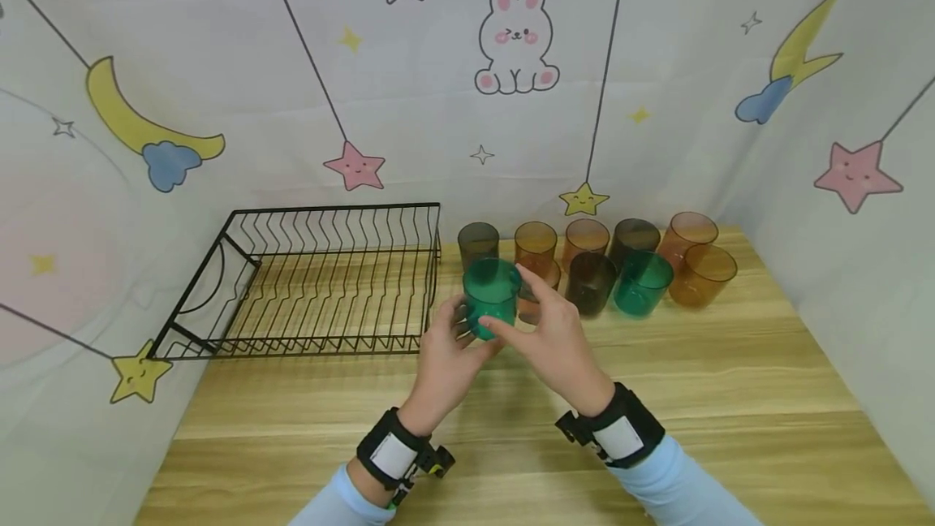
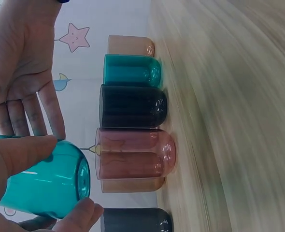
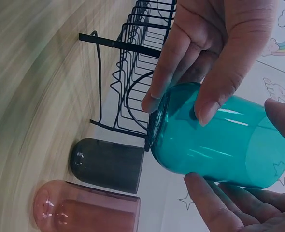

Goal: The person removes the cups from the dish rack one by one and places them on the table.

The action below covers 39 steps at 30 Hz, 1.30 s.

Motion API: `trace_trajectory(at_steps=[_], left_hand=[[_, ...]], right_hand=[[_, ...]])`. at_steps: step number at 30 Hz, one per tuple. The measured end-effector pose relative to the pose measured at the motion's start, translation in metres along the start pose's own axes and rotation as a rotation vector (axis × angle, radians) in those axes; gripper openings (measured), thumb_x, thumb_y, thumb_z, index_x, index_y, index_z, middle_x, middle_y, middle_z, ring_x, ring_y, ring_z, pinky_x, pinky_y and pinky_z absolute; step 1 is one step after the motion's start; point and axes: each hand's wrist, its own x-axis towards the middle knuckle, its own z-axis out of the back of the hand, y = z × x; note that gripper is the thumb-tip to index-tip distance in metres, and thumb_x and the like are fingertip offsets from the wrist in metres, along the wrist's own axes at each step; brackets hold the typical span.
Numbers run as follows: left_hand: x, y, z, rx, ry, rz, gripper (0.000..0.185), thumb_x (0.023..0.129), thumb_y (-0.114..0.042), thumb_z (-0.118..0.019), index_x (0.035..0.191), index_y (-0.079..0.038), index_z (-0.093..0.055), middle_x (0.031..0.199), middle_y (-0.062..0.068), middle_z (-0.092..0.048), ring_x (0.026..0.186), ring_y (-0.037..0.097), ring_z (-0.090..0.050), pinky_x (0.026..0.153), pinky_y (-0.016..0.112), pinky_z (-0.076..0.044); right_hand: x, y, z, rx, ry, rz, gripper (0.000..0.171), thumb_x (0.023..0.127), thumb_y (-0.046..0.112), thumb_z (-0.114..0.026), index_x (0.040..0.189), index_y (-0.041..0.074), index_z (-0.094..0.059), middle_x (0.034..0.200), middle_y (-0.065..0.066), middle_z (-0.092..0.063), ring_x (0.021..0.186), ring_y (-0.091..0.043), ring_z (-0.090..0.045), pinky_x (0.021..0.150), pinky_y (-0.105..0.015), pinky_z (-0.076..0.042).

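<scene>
A clear teal drinking glass (image 1: 491,291) is held upright above the table, between both hands. My left hand (image 1: 449,360) grips it from the left, with fingers around its side and near the base. From the right, my right hand (image 1: 562,343) holds it too, thumb on the near side and a finger up by the rim. In the right wrist view the teal glass (image 3: 215,140) looks hollow, with nothing inside. Just behind it stand a grey glass (image 1: 478,240) and an amber glass (image 1: 536,238); a pinkish glass (image 1: 529,313) is partly hidden by the right hand.
A black wire dish rack (image 1: 336,207) stands on the wooden table (image 1: 511,461) at the left. Several tinted glasses are grouped at the back right, among them a dark brown glass (image 1: 590,286), another teal glass (image 1: 643,284) and an orange glass (image 1: 704,276). A printed curtain (image 1: 438,104) hangs behind.
</scene>
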Motion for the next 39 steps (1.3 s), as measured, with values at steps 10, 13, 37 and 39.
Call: trace_trajectory(at_steps=[10, 13, 37, 39], left_hand=[[-0.004, -0.006, 0.013, 0.109, -0.017, -0.078, 0.074, 0.077, -0.037, -0.073, 0.138, -0.014, -0.038, 0.133, 0.008, -0.049, 0.119, 0.024, -0.055, 0.092, 0.031, -0.05], [-0.004, -0.011, 0.021, 0.149, -0.045, -0.103, 0.071, 0.08, -0.033, -0.071, 0.139, -0.013, -0.037, 0.137, 0.009, -0.048, 0.121, 0.023, -0.054, 0.094, 0.029, -0.049], [0.004, 0.003, 0.071, 0.33, -0.274, -0.183, 0.053, 0.087, -0.029, -0.063, 0.136, -0.016, -0.046, 0.137, 0.005, -0.05, 0.127, 0.019, -0.048, 0.102, 0.038, -0.044], [0.004, 0.004, 0.072, 0.339, -0.275, -0.182, 0.054, 0.087, -0.029, -0.063, 0.136, -0.015, -0.046, 0.137, 0.005, -0.051, 0.126, 0.019, -0.048, 0.101, 0.039, -0.044]], right_hand=[[0.003, -0.009, -0.012, 0.008, -0.059, 0.081, 0.078, 0.071, 0.048, -0.075, 0.138, 0.029, -0.04, 0.128, 0.003, -0.056, 0.103, -0.018, -0.065, 0.077, -0.032, -0.057], [0.005, -0.011, -0.017, 0.037, -0.077, 0.085, 0.078, 0.072, 0.045, -0.075, 0.139, 0.03, -0.039, 0.128, 0.004, -0.055, 0.108, -0.017, -0.062, 0.08, -0.032, -0.056], [0.032, -0.033, -0.083, -0.104, -0.134, -0.063, 0.075, 0.077, 0.034, -0.074, 0.137, 0.009, -0.037, 0.129, -0.009, -0.052, 0.117, -0.025, -0.053, 0.091, -0.042, -0.05], [0.034, -0.037, -0.085, -0.107, -0.133, -0.075, 0.075, 0.078, 0.033, -0.074, 0.138, 0.009, -0.036, 0.131, -0.009, -0.05, 0.118, -0.025, -0.052, 0.093, -0.043, -0.049]])
